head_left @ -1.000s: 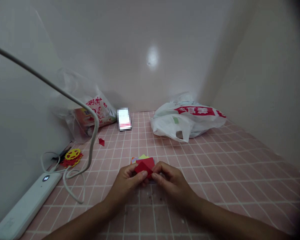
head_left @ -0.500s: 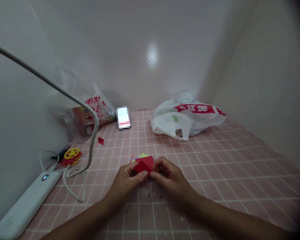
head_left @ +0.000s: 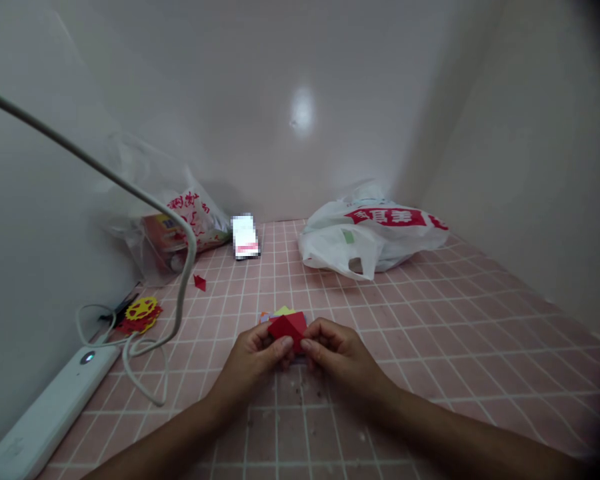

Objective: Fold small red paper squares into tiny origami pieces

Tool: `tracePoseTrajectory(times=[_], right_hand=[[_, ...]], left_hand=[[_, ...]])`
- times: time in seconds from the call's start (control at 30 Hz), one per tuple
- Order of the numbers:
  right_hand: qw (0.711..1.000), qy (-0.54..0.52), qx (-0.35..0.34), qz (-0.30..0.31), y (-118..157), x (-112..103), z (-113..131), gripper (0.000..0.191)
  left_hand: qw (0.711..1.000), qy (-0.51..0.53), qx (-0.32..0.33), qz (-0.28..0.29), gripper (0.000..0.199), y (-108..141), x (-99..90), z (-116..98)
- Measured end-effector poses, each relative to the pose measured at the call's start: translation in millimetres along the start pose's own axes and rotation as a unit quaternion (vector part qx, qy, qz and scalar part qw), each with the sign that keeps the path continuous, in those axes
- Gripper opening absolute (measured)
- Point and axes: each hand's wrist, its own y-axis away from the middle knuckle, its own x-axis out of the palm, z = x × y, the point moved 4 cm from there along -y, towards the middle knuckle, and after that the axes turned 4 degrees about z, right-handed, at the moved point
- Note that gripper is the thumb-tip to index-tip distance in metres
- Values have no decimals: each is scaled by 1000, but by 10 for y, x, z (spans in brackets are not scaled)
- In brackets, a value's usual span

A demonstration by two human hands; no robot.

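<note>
A folded piece of red paper (head_left: 293, 327) is held up between my two hands, a pointed flap showing on its left part. My left hand (head_left: 260, 350) pinches its lower left side, thumb in front. On the lower right edge, my right hand (head_left: 330, 347) grips the same paper between thumb and fingers. Behind it, partly hidden, lie sheets of coloured paper (head_left: 284, 311) in yellow, orange and purple. Farther off to the left, a small folded red paper piece (head_left: 200, 283) rests on the pink tiled surface (head_left: 240, 433).
Yellow and red cut-out shapes (head_left: 141, 312) lie at the left beside a white power strip (head_left: 55, 413). A pale cable (head_left: 187, 267) arches across the left side. A phone (head_left: 245, 237), a clear bag (head_left: 155, 220) and a white plastic bag (head_left: 370, 233) are at the back.
Both hands still hold the red paper in nearly the same place. My fingers have shifted slightly on it, and the whole view has moved a little.
</note>
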Motion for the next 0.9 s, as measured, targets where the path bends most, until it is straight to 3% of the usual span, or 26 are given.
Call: tracePoseTrajectory(times=[0.9], right_hand=[[998, 24, 46, 18, -27, -19, -94, 23]], left_hand=[[999, -43, 4, -16, 23, 5, -10, -35]])
